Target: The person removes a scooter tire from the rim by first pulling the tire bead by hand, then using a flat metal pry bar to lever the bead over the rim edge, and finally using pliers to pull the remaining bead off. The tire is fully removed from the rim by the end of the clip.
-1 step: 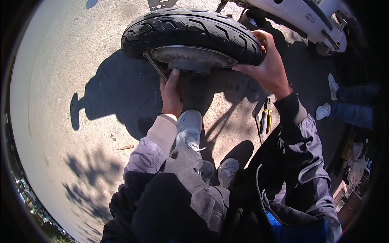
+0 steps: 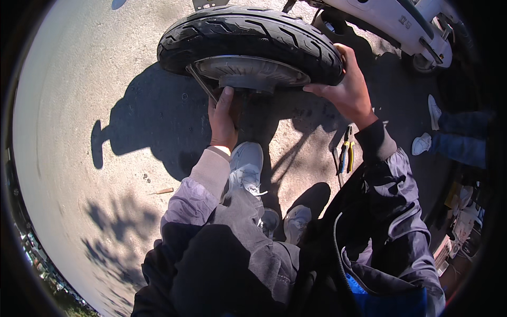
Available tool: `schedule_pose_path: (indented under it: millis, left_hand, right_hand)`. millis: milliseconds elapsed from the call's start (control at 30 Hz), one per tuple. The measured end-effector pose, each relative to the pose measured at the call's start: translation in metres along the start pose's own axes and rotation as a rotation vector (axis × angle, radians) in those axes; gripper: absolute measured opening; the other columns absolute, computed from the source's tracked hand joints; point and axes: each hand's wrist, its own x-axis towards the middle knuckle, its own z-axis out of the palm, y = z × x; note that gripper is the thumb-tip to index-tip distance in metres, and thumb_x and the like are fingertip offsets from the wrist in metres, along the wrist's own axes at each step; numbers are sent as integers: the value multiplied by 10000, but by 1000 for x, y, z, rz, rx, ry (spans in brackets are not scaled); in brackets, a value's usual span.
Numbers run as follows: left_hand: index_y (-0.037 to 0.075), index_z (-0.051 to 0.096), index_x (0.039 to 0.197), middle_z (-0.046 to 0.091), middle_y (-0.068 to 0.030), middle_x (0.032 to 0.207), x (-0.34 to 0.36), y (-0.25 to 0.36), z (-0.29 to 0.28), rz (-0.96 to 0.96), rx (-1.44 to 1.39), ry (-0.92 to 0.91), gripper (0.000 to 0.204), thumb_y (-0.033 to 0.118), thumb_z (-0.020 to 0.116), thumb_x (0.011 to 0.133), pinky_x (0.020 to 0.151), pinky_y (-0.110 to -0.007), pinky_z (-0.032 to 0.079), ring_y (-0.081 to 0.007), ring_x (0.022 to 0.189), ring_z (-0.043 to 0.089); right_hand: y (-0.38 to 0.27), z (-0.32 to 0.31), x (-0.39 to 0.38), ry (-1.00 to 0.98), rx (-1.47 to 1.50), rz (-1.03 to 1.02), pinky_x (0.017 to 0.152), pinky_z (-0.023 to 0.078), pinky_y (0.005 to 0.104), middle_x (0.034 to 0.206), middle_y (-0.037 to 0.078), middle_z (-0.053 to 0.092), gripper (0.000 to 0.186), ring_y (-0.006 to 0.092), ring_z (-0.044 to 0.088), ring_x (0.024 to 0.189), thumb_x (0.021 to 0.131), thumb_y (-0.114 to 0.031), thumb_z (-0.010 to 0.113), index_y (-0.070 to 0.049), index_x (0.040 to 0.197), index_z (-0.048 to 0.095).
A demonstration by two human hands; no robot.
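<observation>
A wheel with a black treaded tyre (image 2: 248,31) and a metal hub (image 2: 245,74) is raised at the top centre. A slim metal bar (image 2: 198,79) sits against the rim at its left and runs down to my left hand (image 2: 222,116). That hand is closed under the hub, thumb at the hub's lower edge; whether it also holds the bar is unclear. My right hand (image 2: 348,90) grips the tyre's right side, fingertips around the tread and thumb along the lower rim.
A white scooter (image 2: 396,26) stands upper right on the pavement (image 2: 68,116). Pliers (image 2: 348,150), a dark tool (image 2: 338,169) and a wooden-handled tool (image 2: 163,191) lie below. Another person's legs (image 2: 459,137) are at the right, above assorted items (image 2: 459,216). My shoes (image 2: 245,164) are below the wheel.
The wheel and both my hands have shifted very slightly up in the picture. The grip looks the same.
</observation>
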Motion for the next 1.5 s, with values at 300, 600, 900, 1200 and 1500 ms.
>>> schedule_pose_path:
  millis: [300, 600, 900, 1200, 1500]
  left_hand:
    - [98, 556, 1553, 693, -152, 1456, 25, 6, 8, 22, 149, 122, 750, 627, 707, 1043, 1082, -513, 610, -364, 1209, 753]
    - [112, 526, 1609, 626, -133, 1559, 45, 0, 9, 141, 201, 153, 797, 711, 573, 1085, 1121, -475, 530, -337, 1444, 590]
    - [37, 727, 1171, 699, 13, 1034, 52, 8, -22, 120, 476, 223, 608, 634, 636, 1101, 831, -320, 487, -124, 930, 608]
    - [9, 711, 954, 611, -2, 844, 61, 2, -45, 316, 488, 167, 744, 738, 613, 1065, 776, -340, 445, -127, 830, 532]
    - [-4, 787, 1059, 751, -28, 979, 62, 42, -79, 176, 806, 151, 731, 670, 515, 1138, 815, -328, 494, -123, 868, 616]
  right_hand:
    - [42, 34, 16, 209, 108, -51, 1004, 599, 357, 1192, 138, 796, 749, 215, 769, 1104, 709, -183, 1044, -10, 1302, 621]
    - [25, 35, 27, 173, 135, -35, 932, 607, 336, 1099, 128, 812, 642, 196, 783, 1018, 690, -172, 1019, 2, 1200, 670]
    - [45, 44, 5, 174, 217, -75, 1089, 579, 370, 1343, 141, 749, 856, 221, 731, 1224, 720, -180, 1064, -5, 1402, 577]
    - [49, 54, 12, 111, 244, -38, 1056, 591, 347, 1283, 129, 791, 705, 201, 755, 1166, 740, -103, 1031, 7, 1333, 666]
    - [26, 65, 13, 156, 203, -112, 955, 612, 336, 1125, 142, 833, 606, 187, 794, 1047, 733, -157, 1033, 10, 1215, 705]
